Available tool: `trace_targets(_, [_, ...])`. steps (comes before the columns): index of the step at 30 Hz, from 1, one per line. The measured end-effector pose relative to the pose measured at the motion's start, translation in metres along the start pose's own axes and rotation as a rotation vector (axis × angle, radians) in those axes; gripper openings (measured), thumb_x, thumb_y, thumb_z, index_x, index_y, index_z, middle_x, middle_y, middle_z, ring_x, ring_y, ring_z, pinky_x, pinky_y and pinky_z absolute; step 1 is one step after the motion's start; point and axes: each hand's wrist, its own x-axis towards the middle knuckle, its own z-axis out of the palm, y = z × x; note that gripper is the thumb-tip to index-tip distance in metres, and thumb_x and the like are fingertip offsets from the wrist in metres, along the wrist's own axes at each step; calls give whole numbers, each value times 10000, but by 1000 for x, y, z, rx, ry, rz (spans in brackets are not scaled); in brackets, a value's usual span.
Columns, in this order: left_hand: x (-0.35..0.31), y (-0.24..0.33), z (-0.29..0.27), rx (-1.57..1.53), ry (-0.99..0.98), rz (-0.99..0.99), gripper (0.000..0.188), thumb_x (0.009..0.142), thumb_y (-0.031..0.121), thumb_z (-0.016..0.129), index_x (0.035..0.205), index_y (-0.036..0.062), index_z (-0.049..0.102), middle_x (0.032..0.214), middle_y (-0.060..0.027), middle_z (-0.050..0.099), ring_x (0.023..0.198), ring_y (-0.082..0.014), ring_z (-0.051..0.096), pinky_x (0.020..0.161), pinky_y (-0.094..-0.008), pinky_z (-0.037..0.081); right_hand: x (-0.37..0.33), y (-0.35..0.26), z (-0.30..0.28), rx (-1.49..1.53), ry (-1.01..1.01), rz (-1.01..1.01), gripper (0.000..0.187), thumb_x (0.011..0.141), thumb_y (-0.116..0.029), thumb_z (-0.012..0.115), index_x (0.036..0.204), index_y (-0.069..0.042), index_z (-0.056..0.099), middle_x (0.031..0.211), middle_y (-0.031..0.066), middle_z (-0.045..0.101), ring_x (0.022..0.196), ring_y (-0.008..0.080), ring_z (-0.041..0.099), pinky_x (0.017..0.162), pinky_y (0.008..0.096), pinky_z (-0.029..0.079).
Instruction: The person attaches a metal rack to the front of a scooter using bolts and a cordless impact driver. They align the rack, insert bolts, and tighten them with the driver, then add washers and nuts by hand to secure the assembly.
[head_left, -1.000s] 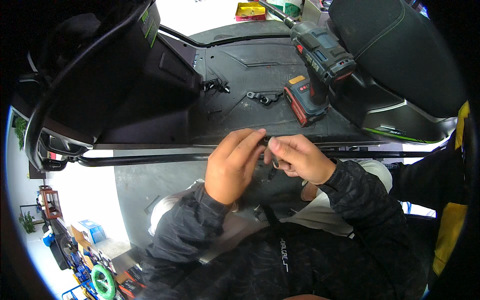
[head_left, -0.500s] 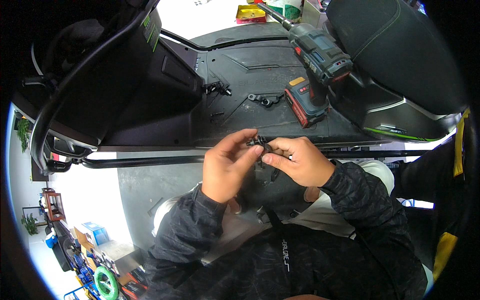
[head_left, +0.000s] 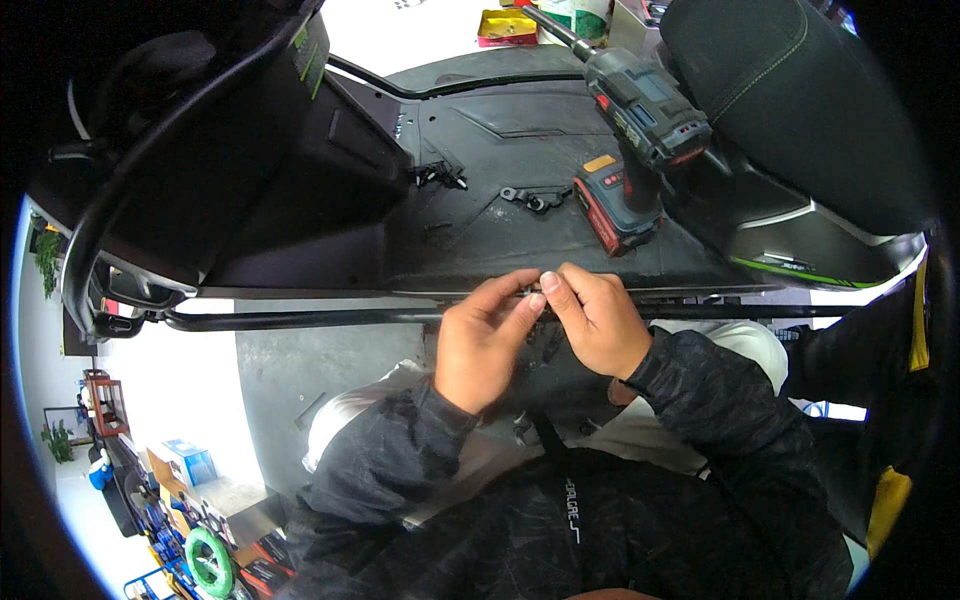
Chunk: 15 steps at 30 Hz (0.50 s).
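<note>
my left grip (head_left: 482, 345) and my right grip (head_left: 606, 325) are both pinched on one small part (head_left: 534, 290), mostly hidden; a cordless driver (head_left: 648, 105) rests beyond.

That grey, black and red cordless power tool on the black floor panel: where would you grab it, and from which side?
Probably by the narrow handle of the power tool, between its bulky motor body and wide battery pack, coming from the near side: the metal nose points away to the far left, and the black seat base sits close at right.
</note>
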Motion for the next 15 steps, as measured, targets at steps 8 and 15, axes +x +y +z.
trace_targets(8, [5,-24,16,-309,55,-40,422,1051,106,696,1432,-42,594,1055,-48,709,923,-105,674,876,-294,603,1,4,15,112,106,157,445,1137,-319,521,857,26,556,692,245,601,617,429,637,566,459,454])
trace_targets(15, [0,-24,17,-287,-18,-28,355,1102,141,609,1402,-46,573,992,-72,698,783,-131,686,684,-301,611,2,10,12,-76,122,58,393,1136,-303,512,902,10,558,708,230,614,644,420,665,588,462,477])
